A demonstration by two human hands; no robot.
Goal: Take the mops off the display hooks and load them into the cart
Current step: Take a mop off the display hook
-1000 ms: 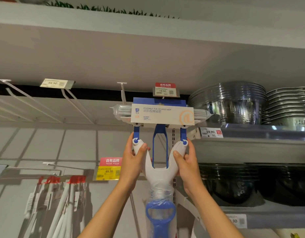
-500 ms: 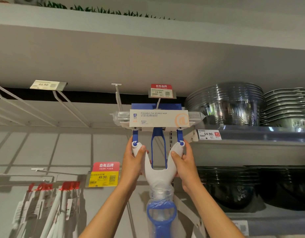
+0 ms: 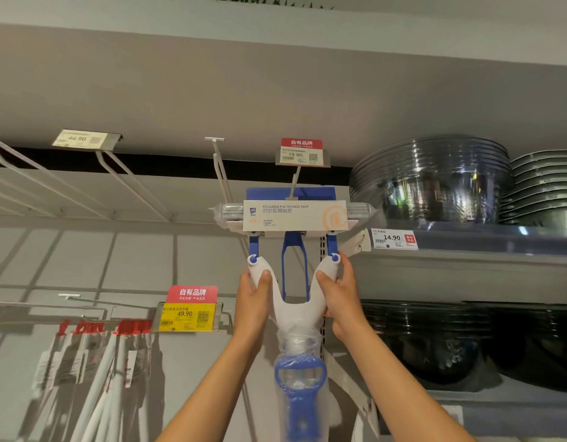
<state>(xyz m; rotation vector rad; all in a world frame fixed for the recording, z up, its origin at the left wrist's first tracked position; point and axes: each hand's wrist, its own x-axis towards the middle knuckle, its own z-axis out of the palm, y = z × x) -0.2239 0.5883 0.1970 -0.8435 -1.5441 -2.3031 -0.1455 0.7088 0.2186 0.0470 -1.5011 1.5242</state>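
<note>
1. Reaching up from below, both forearms rise toward the sponge mop [image 3: 295, 301], the landmark for everything else.
2. The left hand [image 3: 252, 301] grips the left arm of the mop's white Y-shaped yoke, its fingers [image 3: 265, 277] curled round it with the thumb in front.
3. The right hand [image 3: 341, 295] grips the right arm of the yoke in the same way, wrapped closed round the plastic.
4. Below the hands, the mop's blue handle grip [image 3: 299, 378] hangs down in clear plastic wrap.
5. Above the hands, the mop head with its cardboard label [image 3: 295, 215] sits level, hanging from the display hook [image 3: 294, 183] under the red 19.90 price tag [image 3: 302, 152].
6. Left of the mop, a bare hook [image 3: 220, 164] stands just beside it, and further left more empty wire hooks [image 3: 129, 177] run back to the wall; lower left hang white red-capped items [image 3: 94, 362] near a yellow 49.90 tag [image 3: 188, 315].
7. Right of the mop, stacked clear bowls [image 3: 432, 180] fill a shelf.
8. Progress, as I judge it: this mop is grasped but not yet off its hook, so lifting it free and loading it remain. No cart is in view.
</note>
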